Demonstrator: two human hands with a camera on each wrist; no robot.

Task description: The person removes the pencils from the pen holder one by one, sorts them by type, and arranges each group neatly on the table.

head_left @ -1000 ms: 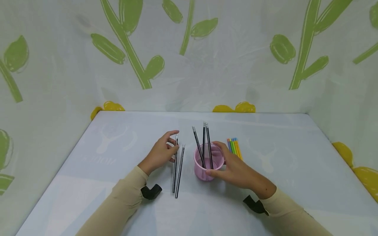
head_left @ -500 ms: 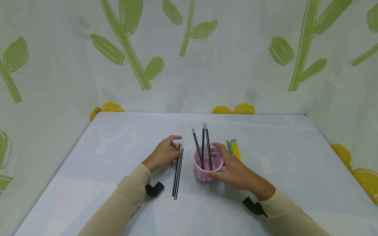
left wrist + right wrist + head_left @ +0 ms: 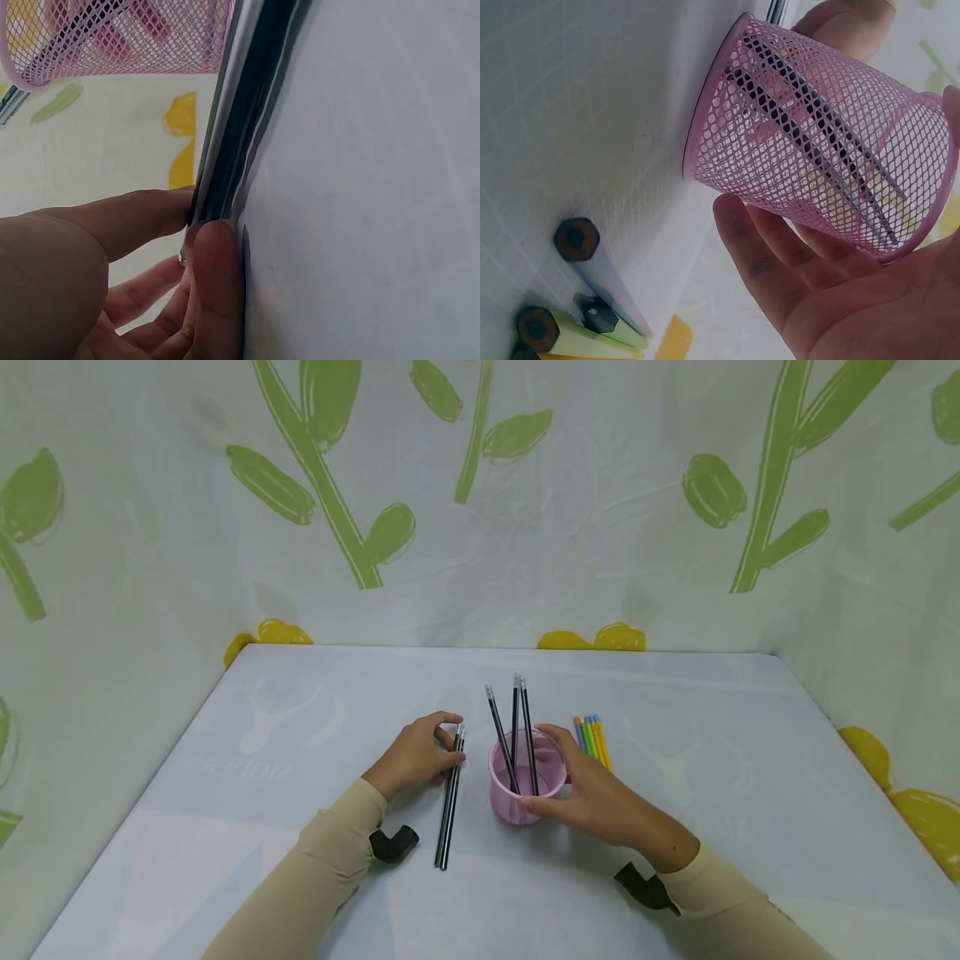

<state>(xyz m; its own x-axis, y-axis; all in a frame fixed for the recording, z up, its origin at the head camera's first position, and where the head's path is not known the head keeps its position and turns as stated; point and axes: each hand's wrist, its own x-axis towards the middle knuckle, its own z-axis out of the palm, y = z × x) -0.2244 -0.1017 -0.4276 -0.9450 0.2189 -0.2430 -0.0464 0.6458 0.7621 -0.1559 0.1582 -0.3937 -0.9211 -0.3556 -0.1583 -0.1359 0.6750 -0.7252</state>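
Note:
My left hand (image 3: 415, 755) pinches the upper ends of two black-and-silver striped pencils (image 3: 447, 818) lying side by side on the table. In the left wrist view its thumb and fingers are on either side of the pencils (image 3: 232, 127). My right hand (image 3: 600, 793) holds a pink mesh pen cup (image 3: 507, 808), thumb at the near rim and fingers round the far side. The cup stands upright, with three black pencils (image 3: 529, 735) leaning in it, eraser ends up. Through the mesh of the cup (image 3: 810, 142) in the right wrist view, their shafts show slanting.
Several coloured pencils (image 3: 596, 743), in blue, green and yellow-orange, lie together on the table just behind my right hand. A white table (image 3: 675, 693) with faint prints runs back to white walls (image 3: 600, 552) patterned with green leaves.
My left hand has brought its pencil rightward and slightly nearer, against the second one, so the two now lie together. The right hand and cup have stayed in place.

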